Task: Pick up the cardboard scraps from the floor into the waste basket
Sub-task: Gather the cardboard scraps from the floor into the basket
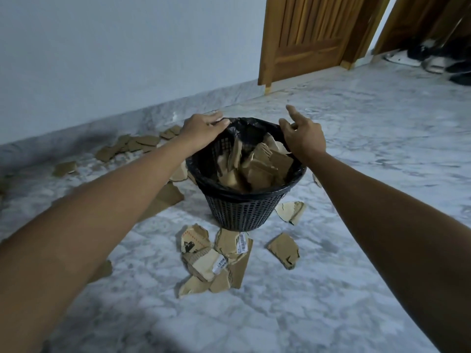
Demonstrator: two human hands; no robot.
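A black mesh waste basket (242, 212) with a black liner stands on the marble floor, holding several cardboard scraps (257, 164). My left hand (201, 131) grips the liner at the basket's far left rim. My right hand (302, 138) holds the right rim with its index finger sticking out. A pile of torn scraps (214, 261) lies in front of the basket. Single pieces lie at the right (284, 250) and beside the basket (290, 211). More scraps (132, 145) are strewn along the wall at the left, and one (165, 197) lies under my left arm.
A pale wall with a marble skirting (76, 138) runs behind the basket. A wooden door (305, 39) stands at the back right, with shoes (433, 59) beyond it. Bare marble floor (369, 149) stretches to the right.
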